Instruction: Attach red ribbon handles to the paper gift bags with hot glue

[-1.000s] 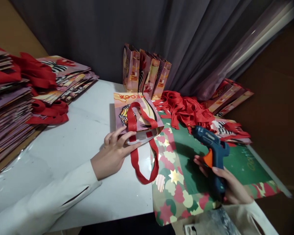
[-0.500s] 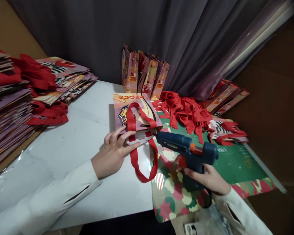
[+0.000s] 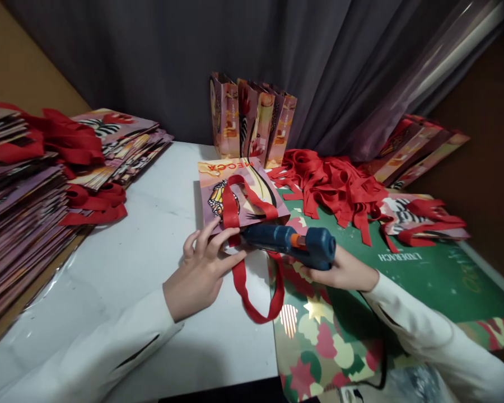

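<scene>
A patterned paper bag (image 3: 212, 182) lies on the white table with its mouth toward me. One red ribbon handle (image 3: 231, 210) rests on its upper face, and another ribbon loop (image 3: 256, 314) hangs from the mouth onto the table. My left hand (image 3: 204, 268) holds the bag's near edge, its fingers partly spread. In my right hand (image 3: 340, 268) is a dark blue glue gun (image 3: 273, 239) with an orange part, its nozzle at the bag's opening beside my left fingertips. The gun hides part of the opening.
Flat bags (image 3: 21, 224) with red handles are stacked at the left. Several bags (image 3: 254, 123) stand upright at the back by a grey curtain (image 3: 172, 67). Cut red ribbons (image 3: 331, 182) lie on a green mat (image 3: 403, 280), with more bags (image 3: 420, 148) at the right.
The glue gun in my right hand has moved left and now reaches over the bag's opening. My left hand stays at the bag's edge. The view has shifted slightly.
</scene>
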`<state>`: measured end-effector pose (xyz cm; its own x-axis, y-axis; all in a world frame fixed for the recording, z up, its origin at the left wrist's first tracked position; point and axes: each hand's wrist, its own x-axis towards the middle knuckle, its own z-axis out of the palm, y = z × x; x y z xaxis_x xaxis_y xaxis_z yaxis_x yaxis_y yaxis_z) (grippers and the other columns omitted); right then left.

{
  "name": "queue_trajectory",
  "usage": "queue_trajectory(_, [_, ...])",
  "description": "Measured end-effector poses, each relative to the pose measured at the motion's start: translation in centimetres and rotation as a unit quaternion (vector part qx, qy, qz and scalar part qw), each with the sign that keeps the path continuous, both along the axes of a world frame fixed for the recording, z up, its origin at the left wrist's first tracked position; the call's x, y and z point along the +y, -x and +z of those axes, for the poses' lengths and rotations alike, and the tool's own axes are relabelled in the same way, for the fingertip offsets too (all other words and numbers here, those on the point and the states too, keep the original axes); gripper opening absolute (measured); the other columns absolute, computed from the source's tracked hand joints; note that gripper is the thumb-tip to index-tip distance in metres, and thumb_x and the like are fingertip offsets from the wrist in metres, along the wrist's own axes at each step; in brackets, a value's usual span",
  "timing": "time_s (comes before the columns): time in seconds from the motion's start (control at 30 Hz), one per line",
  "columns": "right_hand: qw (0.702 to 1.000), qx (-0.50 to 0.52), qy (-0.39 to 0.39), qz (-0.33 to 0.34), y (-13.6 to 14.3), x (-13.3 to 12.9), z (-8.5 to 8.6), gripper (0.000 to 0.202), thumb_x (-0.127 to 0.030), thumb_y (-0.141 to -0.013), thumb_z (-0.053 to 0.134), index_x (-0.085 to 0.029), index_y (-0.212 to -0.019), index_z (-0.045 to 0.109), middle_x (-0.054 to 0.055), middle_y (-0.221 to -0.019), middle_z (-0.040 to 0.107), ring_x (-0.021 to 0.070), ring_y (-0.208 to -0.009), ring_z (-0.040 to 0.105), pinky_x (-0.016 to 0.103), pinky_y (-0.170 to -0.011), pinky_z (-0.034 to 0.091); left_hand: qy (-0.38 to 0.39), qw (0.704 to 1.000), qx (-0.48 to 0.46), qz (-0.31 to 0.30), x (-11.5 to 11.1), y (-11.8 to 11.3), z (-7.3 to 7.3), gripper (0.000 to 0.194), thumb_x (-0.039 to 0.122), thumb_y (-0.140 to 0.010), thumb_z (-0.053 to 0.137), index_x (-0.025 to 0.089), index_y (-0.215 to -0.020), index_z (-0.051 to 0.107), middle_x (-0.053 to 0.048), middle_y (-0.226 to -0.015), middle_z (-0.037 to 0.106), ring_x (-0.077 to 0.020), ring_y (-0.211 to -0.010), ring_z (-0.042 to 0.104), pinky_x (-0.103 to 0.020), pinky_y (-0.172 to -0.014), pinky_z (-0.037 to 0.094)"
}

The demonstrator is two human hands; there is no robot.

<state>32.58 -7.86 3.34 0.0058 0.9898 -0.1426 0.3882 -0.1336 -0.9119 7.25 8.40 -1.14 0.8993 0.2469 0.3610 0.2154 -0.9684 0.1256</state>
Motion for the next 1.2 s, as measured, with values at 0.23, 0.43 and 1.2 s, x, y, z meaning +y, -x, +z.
queue_trajectory(0.23, [0.998, -0.004, -0.030, 0.055, 0.1, 3.0, -1.2, 0.010, -0.021, -0.074, 0.062, -0.015, -0.082, 0.059, 0.000, -0.072, 0.059, 0.0094, -0.060, 0.051, 0.022, -0.059, 0.047, 0.010, 1.000, 0.013, 0.002, 0.1, 0.1, -0.2, 0.054, 0.006, -0.074, 0.049, 0.030, -0.120, 0.064, -0.012, -0.143, 0.028, -0.0442, -0.143, 0.003, -0.067, -0.103, 0.021])
queue_trajectory(0.43, [0.995, -0.002, -0.036, 0.091, -0.2, 4.4, -2.1, 0.014, -0.018, -0.074, 0.062, -0.014, -0.087, 0.061, 0.001, -0.078, 0.063, 0.0109, -0.067, 0.054, 0.022, -0.063, 0.047, 0.008, 1.000, 0.013, 0.000, 0.3, 0.2, -0.2, 0.052, 0.005, -0.072, 0.050, 0.029, -0.115, 0.065, -0.013, -0.144, 0.026, -0.0461, -0.143, -0.003, -0.070, -0.101, 0.022])
queue_trajectory(1.2, [0.993, -0.052, -0.027, 0.102, -0.7, 4.6, -1.5, 0.014, -0.017, -0.075, 0.059, -0.014, -0.088, 0.061, 0.000, -0.074, 0.061, 0.0114, -0.063, 0.053, 0.023, -0.060, 0.047, -0.008, 1.000, 0.025, -0.015, 0.4, 0.1, 0.0, 0.056, 0.004, -0.070, 0.051, 0.029, -0.119, 0.064, -0.014, -0.144, 0.026, -0.0490, -0.142, 0.003, -0.071, -0.097, 0.026])
